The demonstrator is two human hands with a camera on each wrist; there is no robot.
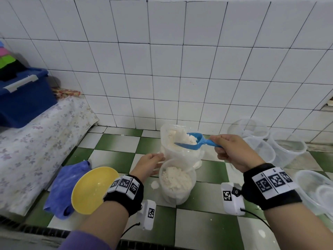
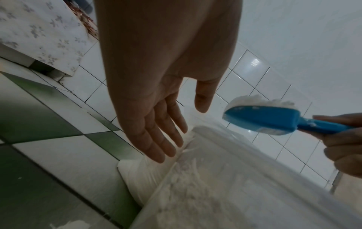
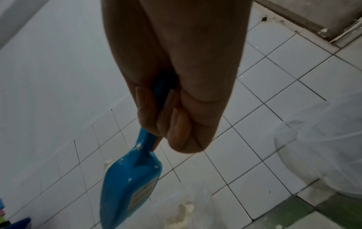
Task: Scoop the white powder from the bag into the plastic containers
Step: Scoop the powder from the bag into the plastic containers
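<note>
- The white powder [image 1: 182, 137] sits heaped in an open clear plastic bag [image 1: 169, 150] that stands on the green-and-white checked floor [image 1: 115, 143], close to the white tiled wall [image 1: 162, 60] at the far side.
- A blue plastic scoop [image 1: 195, 140] hangs over the bag's mouth, loaded with a mound of powder; from the left wrist view the powder rises above the scoop's edge.
- The right hand [image 1: 234, 150] has its fingers curled tight round the scoop's handle, to the right of the bag.
- Just near of the bag, touching it, stands a clear plastic container [image 1: 177, 183], upright and holding powder partway up.
- The left hand [image 1: 149, 164] is spread, fingers straight and relaxed, at the left side of the bag and container; whether the fingertips press the bag I cannot tell.
- A small spill of powder [image 1: 155, 184] lies on the floor just left of the container.
- To the right, near the wall, stand several clear tubs [image 1: 286, 150], upright; 1 more container [image 1: 313, 188] sits nearer at the right edge.
- On the left, near side lies a yellow bowl [image 1: 90, 190], tilted, resting beside a crumpled blue cloth [image 1: 63, 184].
- Farther left is a floral-covered ledge [image 1: 36, 141] with a dark blue storage box [image 1: 23, 96] on top.
</note>
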